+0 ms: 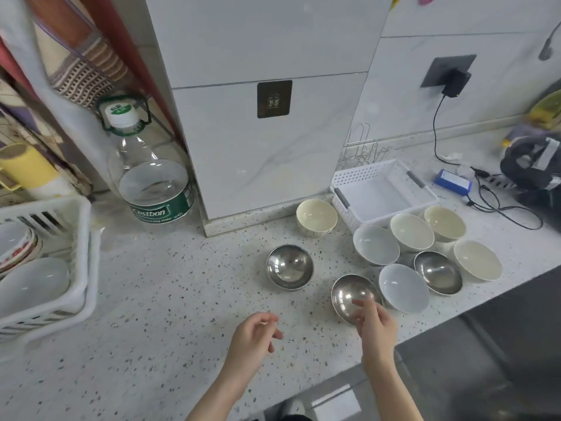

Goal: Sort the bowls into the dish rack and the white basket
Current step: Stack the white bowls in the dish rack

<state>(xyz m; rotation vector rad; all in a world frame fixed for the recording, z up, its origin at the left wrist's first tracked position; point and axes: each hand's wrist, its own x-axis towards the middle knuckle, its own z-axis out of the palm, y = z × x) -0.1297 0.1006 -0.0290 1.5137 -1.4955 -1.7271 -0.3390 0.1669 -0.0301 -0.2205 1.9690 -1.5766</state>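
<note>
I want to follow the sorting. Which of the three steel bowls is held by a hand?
The nearest steel bowl, tilted in the right hand. The other two stand untouched on the counter.

wall (273, 41): white marble tile | counter (170, 299): speckled stone | socket (447, 69): dark

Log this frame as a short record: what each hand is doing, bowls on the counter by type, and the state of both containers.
right hand: grips near rim of a tilted steel bowl
left hand: loosely curled above the counter, holds nothing
steel bowls on counter: three, counting the gripped one
cream bowls on counter: four
white bowls on counter: two
white basket: nothing seen inside, beside the bowl cluster
dish rack: far left, already holds bowls
</note>
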